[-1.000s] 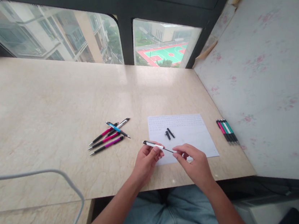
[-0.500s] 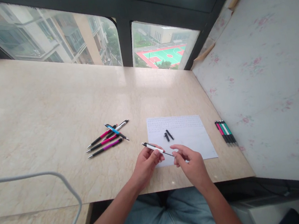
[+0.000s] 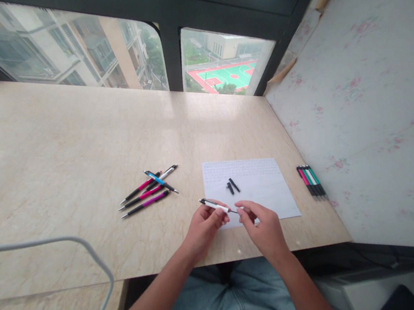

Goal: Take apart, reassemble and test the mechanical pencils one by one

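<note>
The left hand (image 3: 204, 224), fingers curled in, grips a white pen (image 3: 215, 205) over the left edge of the paper (image 3: 268, 192). From the pen's right end pokes a thin refill (image 3: 233, 211), pinched by the right hand (image 3: 264, 224), fingertips together.

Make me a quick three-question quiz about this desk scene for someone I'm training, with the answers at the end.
1. True or false: the left hand holds the white pen barrel while the right hand pinches the thin dark rod sticking out of it.

2. How many small black pieces lie on the sheet of paper?
A) one
B) two
C) four

3. Fill in: on the person's left, the ____ pen lies across the top of other pens.

Key: 1 true; 2 B; 3 blue.
</note>
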The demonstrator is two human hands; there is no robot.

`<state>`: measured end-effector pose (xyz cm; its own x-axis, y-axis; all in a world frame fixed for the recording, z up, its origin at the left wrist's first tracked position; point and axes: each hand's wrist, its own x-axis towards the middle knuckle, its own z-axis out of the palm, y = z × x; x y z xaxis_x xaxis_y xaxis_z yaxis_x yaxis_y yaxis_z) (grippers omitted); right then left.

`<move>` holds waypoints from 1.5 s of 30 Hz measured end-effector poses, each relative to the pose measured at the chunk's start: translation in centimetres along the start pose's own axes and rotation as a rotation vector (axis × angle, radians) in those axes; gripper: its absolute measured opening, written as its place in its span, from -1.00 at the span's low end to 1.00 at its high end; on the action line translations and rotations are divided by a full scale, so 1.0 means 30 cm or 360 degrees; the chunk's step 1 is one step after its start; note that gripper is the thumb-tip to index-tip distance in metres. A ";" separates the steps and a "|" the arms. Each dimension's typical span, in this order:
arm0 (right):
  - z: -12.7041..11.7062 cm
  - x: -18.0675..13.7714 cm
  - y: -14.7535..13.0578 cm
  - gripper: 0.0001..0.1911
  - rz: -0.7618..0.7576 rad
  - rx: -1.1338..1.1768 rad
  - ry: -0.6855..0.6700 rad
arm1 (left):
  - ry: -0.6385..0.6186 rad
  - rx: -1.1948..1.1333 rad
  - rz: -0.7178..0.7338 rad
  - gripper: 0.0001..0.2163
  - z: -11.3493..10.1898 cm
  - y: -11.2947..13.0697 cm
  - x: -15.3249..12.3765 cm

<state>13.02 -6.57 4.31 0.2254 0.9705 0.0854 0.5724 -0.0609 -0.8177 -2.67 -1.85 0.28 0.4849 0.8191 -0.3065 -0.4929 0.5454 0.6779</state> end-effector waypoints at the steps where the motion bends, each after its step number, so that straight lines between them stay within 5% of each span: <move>1: 0.000 0.000 -0.005 -0.76 -0.0065 -0.0051 0.0027 | -0.0003 -0.0046 -0.0022 -0.82 0.001 -0.003 -0.001; 8: 0.002 0.003 -0.014 -0.75 -0.0044 0.0136 -0.0051 | 0.0053 -0.0273 -0.0063 -0.83 0.001 -0.006 0.001; 11: -0.011 0.028 0.039 -0.58 0.0005 0.0396 -0.0294 | 0.0093 -0.0405 -0.0070 -0.84 -0.002 0.000 0.003; 13: -0.022 0.063 0.090 -0.55 0.0073 0.0408 -0.0275 | 0.0112 -0.0479 -0.0062 -0.85 -0.007 0.003 0.006; 16: -0.031 0.130 0.157 -0.63 0.0038 -0.0118 -0.0073 | 0.0106 -0.0522 -0.0046 -0.88 -0.018 0.006 0.012; 19: -0.024 0.181 0.182 -0.61 -0.0131 -0.0590 -0.0146 | 0.0103 -0.0509 -0.0025 -0.89 -0.026 0.011 0.015; 23: 0.003 0.197 0.173 -0.61 -0.0143 -0.0861 -0.0280 | 0.0119 -0.0457 0.0014 -0.89 -0.027 0.021 0.016; 27: 0.020 0.189 0.177 -0.68 -0.0093 -0.0924 -0.0190 | 0.0124 -0.0438 0.0040 -0.89 -0.025 0.028 0.015; 34: -0.015 0.171 0.178 -0.91 0.0060 -0.0477 -0.0067 | 0.0194 -0.0411 0.0052 -0.86 -0.029 0.028 0.017; 40: -0.043 0.079 0.097 -0.81 0.0341 0.0444 -0.0079 | 0.0284 -0.0376 0.0076 -0.81 -0.018 0.019 0.020; 45: -0.049 0.041 0.044 -0.81 0.0375 0.0646 -0.0061 | 0.0284 -0.0345 0.0121 -0.84 -0.018 0.012 0.024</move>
<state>15.21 -5.79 4.19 0.2785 0.9496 -0.1438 0.1528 -0.1916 -0.9695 -2.89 -0.98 -0.04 0.3152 0.8669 -0.3862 -0.6752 0.4908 0.5507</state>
